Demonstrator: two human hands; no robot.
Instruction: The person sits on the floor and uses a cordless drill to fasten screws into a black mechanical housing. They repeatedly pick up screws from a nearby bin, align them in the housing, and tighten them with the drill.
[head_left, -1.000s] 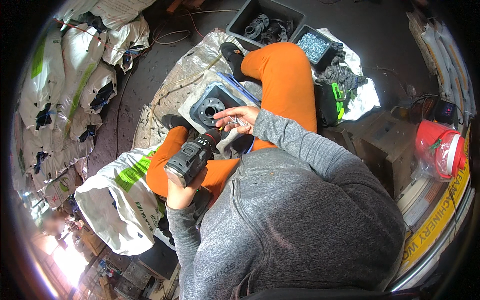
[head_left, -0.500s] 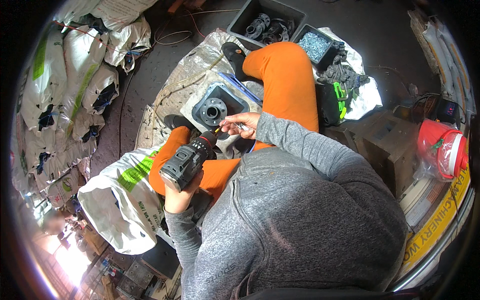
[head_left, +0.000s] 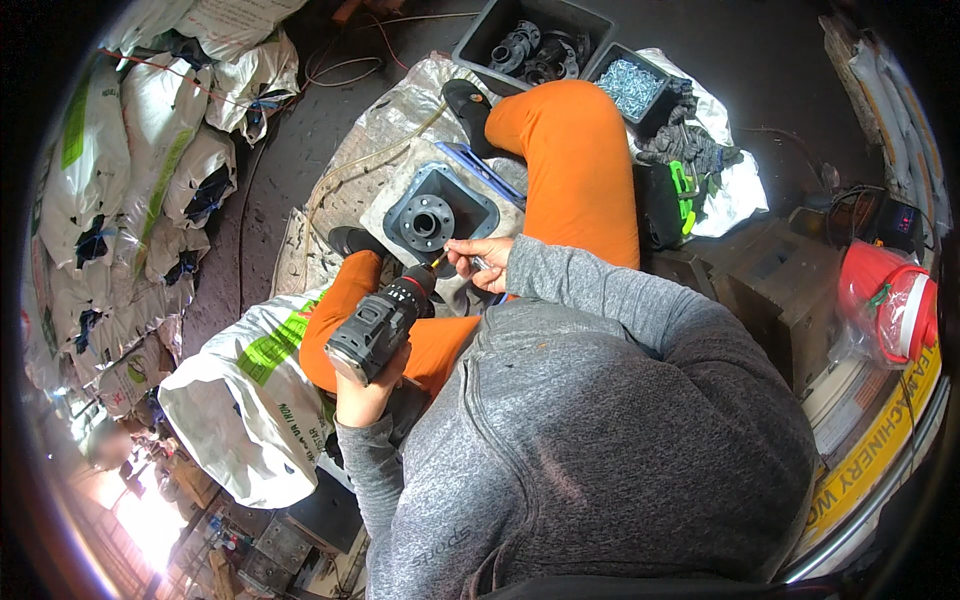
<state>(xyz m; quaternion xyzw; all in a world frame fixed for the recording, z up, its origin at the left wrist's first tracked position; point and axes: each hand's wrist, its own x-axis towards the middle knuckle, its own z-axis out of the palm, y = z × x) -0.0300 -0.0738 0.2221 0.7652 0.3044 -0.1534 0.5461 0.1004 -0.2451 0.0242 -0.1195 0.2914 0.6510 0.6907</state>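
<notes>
Cordless drill (head_left: pixel 385 325) is gripped in the left hand (head_left: pixel 365 392), fingers clamped round the handle, chuck aimed toward 1 o'clock. Right hand (head_left: pixel 485 262) is pinched shut at the bit tip, on what looks like a small screw; too small to confirm. Both hands are held over the lap, just at 5 o'clock of the dark square flange housing (head_left: pixel 440 210), which lies on the plastic sheet (head_left: pixel 400 110) between the orange-trousered legs (head_left: pixel 580 170). Compared with a second ago: the drill is raised slightly and swung so its nose is nearer the housing edge, and the right hand is drawn in tighter to the bit, fingers closed rather than loosely spread. Half a second ago the pinch was already at the tip, so the last change is small: mostly a finer alignment. Judged meaning: a fastener is being seated on the bit, and driving has not begun, since the bit is not yet in contact with the housing. Housing itself is unmoved. Elsewhere: bin of castings (head_left: pixel 535 45) at 12 o'clock, tray of screws (head_left: pixel 630 85) at 1 o'clock, white sacks (head_left: pixel 130 160) at 9 o'clock, red jug (head_left: pixel 890 300) at 3 o'clock.
</notes>
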